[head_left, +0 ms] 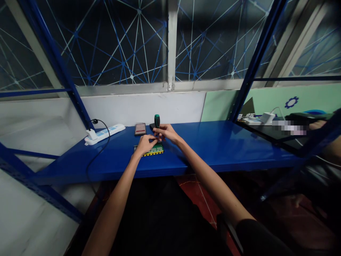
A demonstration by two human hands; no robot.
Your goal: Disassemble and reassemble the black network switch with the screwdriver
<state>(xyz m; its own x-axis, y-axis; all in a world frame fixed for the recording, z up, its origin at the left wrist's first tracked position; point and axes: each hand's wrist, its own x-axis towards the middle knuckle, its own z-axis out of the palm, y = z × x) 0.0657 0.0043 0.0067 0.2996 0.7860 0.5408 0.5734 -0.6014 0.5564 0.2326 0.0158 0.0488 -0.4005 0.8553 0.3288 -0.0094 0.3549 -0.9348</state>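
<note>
A small green circuit board with a yellow-and-black striped front edge lies on the blue metal shelf. My left hand rests on its left part, fingers curled and pressed down on it. My right hand is closed round the lower part of a screwdriver with a green and black handle, held upright over the board. The tip of the screwdriver is hidden by my fingers.
A white power strip with a black cable lies at the back left of the shelf. A small dark reddish card-like device sits behind the board. To the right, another bench holds a white adapter and cables.
</note>
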